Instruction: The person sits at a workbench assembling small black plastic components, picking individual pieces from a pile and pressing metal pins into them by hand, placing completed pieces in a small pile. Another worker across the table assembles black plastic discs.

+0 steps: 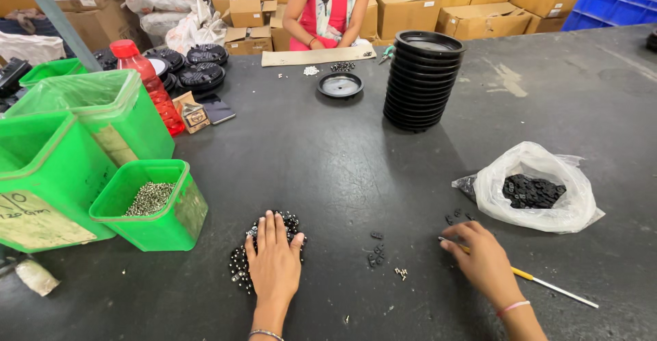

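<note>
The left hand (pixel 275 259) is laid flat, palm down and fingers spread wide, on a pile of small black round parts (pixel 241 262) near the near edge of the dark surface (pixel 328 156). Nothing is gripped; the pile appears to be pressed and kept together under the palm, so that the loose parts are held from rolling away. The parts are seen as small, glossy, dark beads or caps, with some spilling out to the left of the wrist.

The right hand (pixel 482 255) is curled narrow around a thin yellow-and-white tool (pixel 547 283), whose shaft trails toward the near right edge. The fingertips rest just beside a few scattered small black pieces (pixel 457 214). Between the two hands, a small cluster of black components (pixel 375 255) and a few tiny metal screws (pixel 401 272) lie apart on the surface.

Just beyond the right hand, an open clear plastic bag (pixel 540 177) holding more black parts is placed within reach. At the left edge, a small green bin (pixel 171 228) of silvery metal pieces stands beside larger green bins (pixel 48 170). Toward the far edge, a stack of black round trays (pixel 421 84) stands upright, a single black tray (pixel 340 85) lies beside it, and a red bottle (pixel 147 81) stands behind the bins. Another person (pixel 328 5) is seated at the far edge.
</note>
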The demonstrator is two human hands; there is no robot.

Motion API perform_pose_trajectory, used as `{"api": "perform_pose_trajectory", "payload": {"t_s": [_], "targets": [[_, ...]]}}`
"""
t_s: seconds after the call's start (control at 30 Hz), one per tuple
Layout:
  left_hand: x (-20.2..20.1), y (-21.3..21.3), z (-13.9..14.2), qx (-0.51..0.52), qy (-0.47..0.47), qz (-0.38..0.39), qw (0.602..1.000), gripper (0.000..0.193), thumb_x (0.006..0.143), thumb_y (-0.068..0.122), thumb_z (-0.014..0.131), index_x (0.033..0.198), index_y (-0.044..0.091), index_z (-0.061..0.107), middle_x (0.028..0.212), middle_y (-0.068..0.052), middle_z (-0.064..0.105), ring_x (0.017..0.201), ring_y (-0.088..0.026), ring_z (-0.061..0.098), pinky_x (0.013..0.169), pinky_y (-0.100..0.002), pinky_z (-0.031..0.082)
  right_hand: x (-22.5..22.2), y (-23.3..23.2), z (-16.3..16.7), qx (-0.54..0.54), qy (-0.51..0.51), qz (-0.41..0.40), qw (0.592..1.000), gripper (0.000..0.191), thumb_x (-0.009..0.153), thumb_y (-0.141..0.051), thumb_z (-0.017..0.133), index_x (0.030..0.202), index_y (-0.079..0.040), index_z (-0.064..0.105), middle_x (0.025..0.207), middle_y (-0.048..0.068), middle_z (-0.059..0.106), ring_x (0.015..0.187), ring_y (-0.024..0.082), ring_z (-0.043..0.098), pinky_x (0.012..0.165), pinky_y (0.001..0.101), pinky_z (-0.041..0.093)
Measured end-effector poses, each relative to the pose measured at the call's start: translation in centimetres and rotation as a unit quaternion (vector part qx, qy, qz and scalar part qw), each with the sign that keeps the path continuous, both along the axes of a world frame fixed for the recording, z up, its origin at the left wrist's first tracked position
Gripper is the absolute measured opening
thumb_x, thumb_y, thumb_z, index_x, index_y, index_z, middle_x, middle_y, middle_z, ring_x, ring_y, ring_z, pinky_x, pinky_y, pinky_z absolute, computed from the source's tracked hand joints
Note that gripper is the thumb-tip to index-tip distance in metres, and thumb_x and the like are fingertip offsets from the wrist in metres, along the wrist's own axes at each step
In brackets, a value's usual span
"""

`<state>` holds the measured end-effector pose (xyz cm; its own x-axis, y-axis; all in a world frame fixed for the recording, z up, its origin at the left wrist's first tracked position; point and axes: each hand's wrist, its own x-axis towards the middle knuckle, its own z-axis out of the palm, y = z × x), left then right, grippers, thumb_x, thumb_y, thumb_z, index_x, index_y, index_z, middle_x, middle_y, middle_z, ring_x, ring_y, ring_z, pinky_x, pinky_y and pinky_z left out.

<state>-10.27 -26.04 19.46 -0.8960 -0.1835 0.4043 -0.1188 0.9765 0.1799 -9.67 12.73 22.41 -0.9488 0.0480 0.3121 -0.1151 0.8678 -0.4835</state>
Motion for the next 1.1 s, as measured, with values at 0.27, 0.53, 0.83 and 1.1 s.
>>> {"api": "perform_pose_trajectory", "payload": {"t_s": [0.27,0.53,0.83,1.1], "targets": [[-0.4,1.7,-0.2,0.006,0.0,0.019,1.0,0.071,0.097,0.056,0.042,0.149,0.008,0.043,0.159,-0.01,0.038,0.148,-0.025,0.031,0.119,-0.052,0.021,0.2,-4.3,1.0,-0.054,-0.018,0.047,0.997,0.017,0.084,-0.019,0.074,0.099,-0.01,0.075,0.098,0.007,0.071,0.089,0.025,0.073,0.08,0.0358,0.056],[0.0,5.6,0.4,0.118,0.127,-0.211,0.962,0.046,0.103,0.025,0.05,0.144,0.004,0.053,0.156,-0.013,0.047,0.147,-0.03,0.038,0.121,-0.047,0.028,0.2,-5.2,0.8,-0.075,-0.049,0.071,0.993,0.018,0.086,-0.017,0.071,0.103,-0.01,0.074,0.102,0.007,0.071,0.089,0.025,0.073,0.079,0.036,0.056],[0.9,9.4,0.5,0.14,0.003,-0.409,0.902,0.064,0.079,-0.009,0.048,0.142,0.004,0.055,0.155,-0.01,0.048,0.145,-0.031,0.04,0.118,-0.048,0.027,0.4,-6.6,0.1,-0.053,0.053,0.188,0.979,0.02,0.088,-0.009,0.066,0.107,-0.005,0.072,0.11,0.01,0.071,0.104,0.033,0.067,0.088,0.04,0.053],[0.9,10.0,0.4,0.149,0.041,-0.382,0.911,0.05,0.081,-0.007,0.051,0.128,0.004,0.065,0.14,-0.009,0.061,0.134,-0.032,0.051,0.113,-0.047,0.036,-0.1,-6.2,0.0,-0.068,0.005,0.172,0.983,0.019,0.089,-0.008,0.066,0.106,-0.005,0.072,0.107,0.01,0.072,0.099,0.032,0.069,0.085,0.0386,0.054]]}}
